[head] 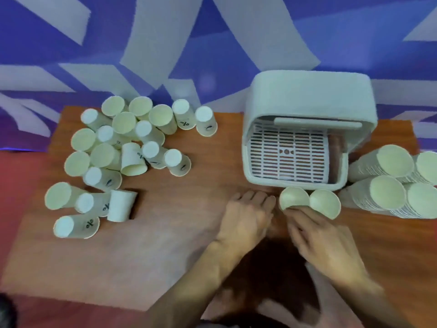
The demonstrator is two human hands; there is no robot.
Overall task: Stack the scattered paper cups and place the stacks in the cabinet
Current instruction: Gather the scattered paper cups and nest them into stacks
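Observation:
Many white paper cups [132, 159] lie scattered on the left half of the wooden table [165, 233], some upright, some upside down, some on their sides. The white cabinet [307, 100] stands at the back right with its front open and a slotted shelf [287, 157] inside. Two cups stand mouth up just in front of it, a left one [294, 197] and a right one [325, 202]. My right hand [324, 240] is blurred, and its fingertips close over the near rim of the left cup. Beside these cups my left hand [246, 216] rests flat on the table, fingers apart and holding nothing.
Several long stacks of cups [387, 185] lie on their sides at the table's right edge, next to the cabinet. A blue and white patterned wall [165, 43] rises behind the table. Red floor [14, 185] shows at the left.

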